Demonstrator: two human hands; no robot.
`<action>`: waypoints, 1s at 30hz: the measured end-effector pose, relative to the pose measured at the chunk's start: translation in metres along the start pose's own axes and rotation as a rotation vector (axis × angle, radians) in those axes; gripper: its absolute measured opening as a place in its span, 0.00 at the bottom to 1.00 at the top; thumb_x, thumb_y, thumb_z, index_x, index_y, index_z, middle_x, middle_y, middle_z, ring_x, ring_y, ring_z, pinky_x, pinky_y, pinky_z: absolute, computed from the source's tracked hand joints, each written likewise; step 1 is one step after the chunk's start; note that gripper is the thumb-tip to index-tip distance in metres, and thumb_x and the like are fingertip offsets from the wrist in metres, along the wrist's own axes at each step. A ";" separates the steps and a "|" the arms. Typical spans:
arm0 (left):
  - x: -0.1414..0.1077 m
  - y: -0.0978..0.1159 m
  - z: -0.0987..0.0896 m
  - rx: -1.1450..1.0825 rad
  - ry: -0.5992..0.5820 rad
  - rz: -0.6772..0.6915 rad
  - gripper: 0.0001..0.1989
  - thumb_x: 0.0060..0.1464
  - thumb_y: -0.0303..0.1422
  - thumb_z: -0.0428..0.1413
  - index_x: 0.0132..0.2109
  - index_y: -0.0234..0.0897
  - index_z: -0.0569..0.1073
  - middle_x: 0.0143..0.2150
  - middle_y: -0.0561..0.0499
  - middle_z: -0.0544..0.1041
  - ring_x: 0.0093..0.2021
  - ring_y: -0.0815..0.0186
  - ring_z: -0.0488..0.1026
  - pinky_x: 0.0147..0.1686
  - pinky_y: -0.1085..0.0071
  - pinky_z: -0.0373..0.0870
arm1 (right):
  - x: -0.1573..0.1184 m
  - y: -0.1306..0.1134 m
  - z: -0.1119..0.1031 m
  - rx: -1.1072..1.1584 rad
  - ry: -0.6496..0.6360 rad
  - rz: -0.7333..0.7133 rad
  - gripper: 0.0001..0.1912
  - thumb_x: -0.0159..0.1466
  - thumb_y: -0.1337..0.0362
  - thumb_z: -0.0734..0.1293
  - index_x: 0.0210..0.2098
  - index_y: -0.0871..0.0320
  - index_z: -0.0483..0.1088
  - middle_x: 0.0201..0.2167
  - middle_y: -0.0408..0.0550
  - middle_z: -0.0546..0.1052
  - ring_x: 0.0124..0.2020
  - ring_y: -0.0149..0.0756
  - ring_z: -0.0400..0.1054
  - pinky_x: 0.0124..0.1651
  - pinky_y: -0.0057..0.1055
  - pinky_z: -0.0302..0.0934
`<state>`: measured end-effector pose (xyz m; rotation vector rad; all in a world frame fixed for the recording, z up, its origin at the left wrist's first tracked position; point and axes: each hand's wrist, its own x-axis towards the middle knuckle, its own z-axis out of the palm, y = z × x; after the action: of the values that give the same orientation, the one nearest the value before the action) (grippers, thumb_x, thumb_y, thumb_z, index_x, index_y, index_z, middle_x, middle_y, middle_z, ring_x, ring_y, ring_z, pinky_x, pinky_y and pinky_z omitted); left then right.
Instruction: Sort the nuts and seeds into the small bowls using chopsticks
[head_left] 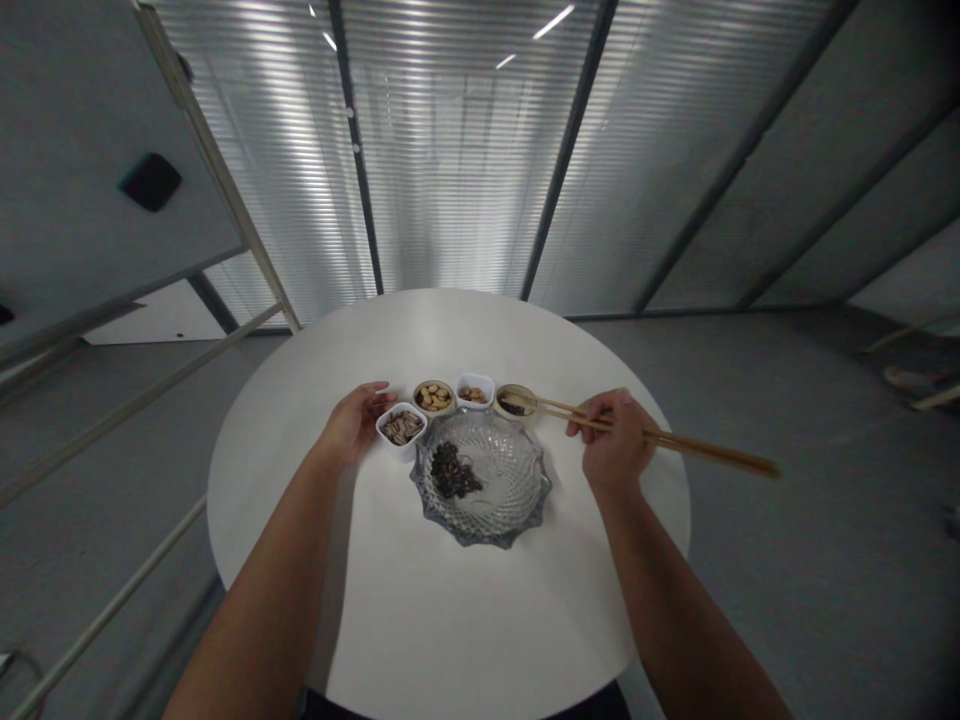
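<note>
My right hand [616, 440] is closed round a pair of long wooden chopsticks [709, 452], whose tips reach the round bowl [514, 402] with a little dark food inside. Whether the tips grip anything is too small to tell. My left hand [358, 422] rests beside the white square bowl [401, 427] of striped seeds, fingers apart, near its left edge. A round bowl of pale nuts [433, 397] and a white bowl of brown nuts [475, 391] stand between these two. In front, a clear glass plate [517, 490] holds a dark pile [454, 472] on its left side.
Everything stands on a round white table [450, 630]. Beyond its far edge are windows with blinds [457, 180]. A whiteboard on a metal frame [217, 185] is at the left, with a dark object [151, 182] on it.
</note>
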<state>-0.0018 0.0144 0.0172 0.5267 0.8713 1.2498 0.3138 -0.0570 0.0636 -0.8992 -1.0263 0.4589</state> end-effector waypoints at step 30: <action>-0.002 0.000 0.004 0.008 -0.013 -0.006 0.09 0.51 0.28 0.56 0.41 0.31 0.73 0.32 0.44 0.76 0.30 0.61 0.75 0.30 0.65 0.72 | -0.025 0.010 0.012 -0.024 -0.667 0.387 0.28 0.64 0.45 0.57 0.18 0.59 0.65 0.09 0.40 0.63 0.11 0.27 0.55 0.16 0.25 0.47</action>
<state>0.0013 0.0129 0.0200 0.5374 0.8668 1.2368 0.2927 -0.0638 0.0453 -0.9931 -1.4633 1.1246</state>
